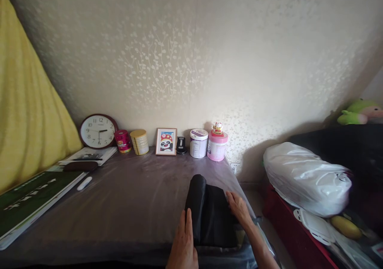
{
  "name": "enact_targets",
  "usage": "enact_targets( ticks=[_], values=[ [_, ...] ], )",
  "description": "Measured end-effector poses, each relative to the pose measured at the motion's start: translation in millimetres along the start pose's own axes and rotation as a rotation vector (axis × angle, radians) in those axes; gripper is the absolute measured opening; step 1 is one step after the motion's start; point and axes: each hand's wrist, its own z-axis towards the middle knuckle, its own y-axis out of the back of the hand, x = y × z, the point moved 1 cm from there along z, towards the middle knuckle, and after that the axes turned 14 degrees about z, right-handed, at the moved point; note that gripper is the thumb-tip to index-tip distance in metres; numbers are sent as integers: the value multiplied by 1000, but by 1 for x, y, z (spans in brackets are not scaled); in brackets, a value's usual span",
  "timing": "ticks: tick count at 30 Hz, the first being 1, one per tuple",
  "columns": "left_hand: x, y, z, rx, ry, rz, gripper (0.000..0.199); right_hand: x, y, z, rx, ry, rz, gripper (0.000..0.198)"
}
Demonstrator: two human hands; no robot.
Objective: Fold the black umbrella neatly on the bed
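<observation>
A piece of black cloth point(217, 217) lies near the front right edge of the covered table, its left part turned into a thick upright roll and its right part flat. Along the left side of the roll lies my left hand point(183, 239), fingers stretched out and touching it. My right hand point(238, 207) is at the cloth's right edge, with thumb and fingers closed on that edge. The fingertips there are partly hidden.
Against the wall stand a round clock point(99, 131), a red tin point(123, 141), a yellow-lidded tin point(139, 142), a framed panda picture point(166, 141), a white tub point(198, 143) and a pink-lidded tub point(217, 147). Green book point(38, 199) at left; white plastic bag point(308, 177) beyond the table's right side.
</observation>
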Motion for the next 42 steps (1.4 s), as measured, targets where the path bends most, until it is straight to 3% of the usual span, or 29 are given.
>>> enact_targets(
  ticks=[4,13,21,32,42],
  values=[
    [-2,4,0,25,2,32,91,12,-9,-3,9,-63,39,36],
    [-9,5,-4,49,76,45,92,32,-14,3,20,-47,173,28],
    [-9,3,-1,49,77,73,95,77,-27,13,76,14,340,33],
    [-7,8,2,42,57,97,93,108,-73,24,142,-55,245,36],
    [2,-1,5,72,92,162,76,116,-87,23,203,-59,136,36]
  ],
)
